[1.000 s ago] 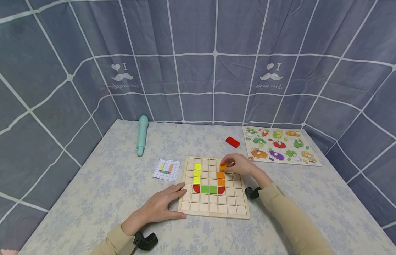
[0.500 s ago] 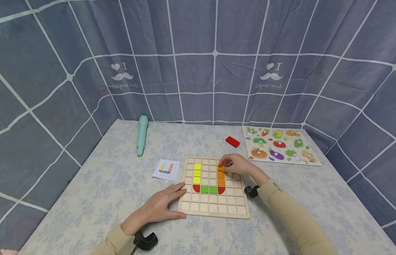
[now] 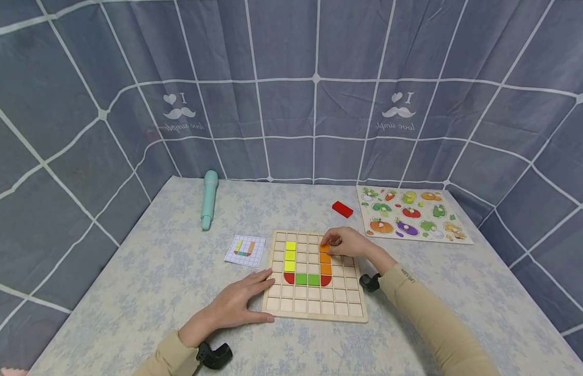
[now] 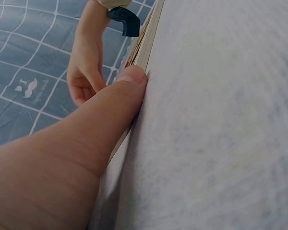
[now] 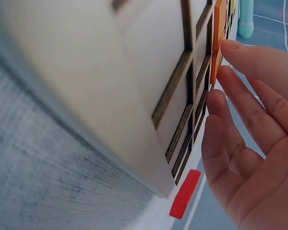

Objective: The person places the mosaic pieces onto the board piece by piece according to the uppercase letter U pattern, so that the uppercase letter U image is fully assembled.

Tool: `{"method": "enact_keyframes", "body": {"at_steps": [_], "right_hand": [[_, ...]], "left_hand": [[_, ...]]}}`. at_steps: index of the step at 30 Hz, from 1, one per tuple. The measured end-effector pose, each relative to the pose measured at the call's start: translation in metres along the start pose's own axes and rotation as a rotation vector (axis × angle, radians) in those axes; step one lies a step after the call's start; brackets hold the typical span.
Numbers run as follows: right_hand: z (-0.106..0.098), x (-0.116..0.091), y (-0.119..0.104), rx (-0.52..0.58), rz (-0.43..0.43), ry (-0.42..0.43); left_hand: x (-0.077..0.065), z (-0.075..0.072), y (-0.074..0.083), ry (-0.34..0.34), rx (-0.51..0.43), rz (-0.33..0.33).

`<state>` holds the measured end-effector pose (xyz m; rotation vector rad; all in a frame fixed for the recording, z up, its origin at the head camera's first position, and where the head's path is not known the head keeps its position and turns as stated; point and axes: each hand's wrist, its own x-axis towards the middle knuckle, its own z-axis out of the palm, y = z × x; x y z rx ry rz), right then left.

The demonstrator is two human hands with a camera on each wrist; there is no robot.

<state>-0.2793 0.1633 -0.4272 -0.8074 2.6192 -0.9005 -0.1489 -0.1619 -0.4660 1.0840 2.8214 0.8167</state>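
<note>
A wooden grid board lies flat on the table. Set in it are three yellow squares, two green squares, two red rounded corner pieces and a column of orange squares. At the top of that column my right hand pinches an orange square tile, partly covered by the fingers. In the right wrist view, thumb and index finger meet the orange tile at the board surface. My left hand rests with spread fingers against the board's left edge; its thumb touches the edge in the left wrist view.
A printed pattern card lies left of the board. Behind the board is a red block, with a vegetable puzzle board to its right. A teal microphone-shaped object lies at the back left, before the curtain.
My right hand has lowered the orange tile slightly left and into line with the top of the orange column. My left hand stays in place.
</note>
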Motion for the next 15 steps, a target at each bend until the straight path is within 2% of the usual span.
{"method": "enact_keyframes", "body": {"at_steps": [7,15], "right_hand": [[-0.001,-0.008,-0.001,-0.015,0.006,0.013],[-0.005,-0.030,-0.003,-0.034,0.039,0.071]], "left_hand": [[0.001,0.000,0.000,0.003,0.004,0.012],[0.004,-0.002,0.001,-0.026,0.017,0.009]]}}
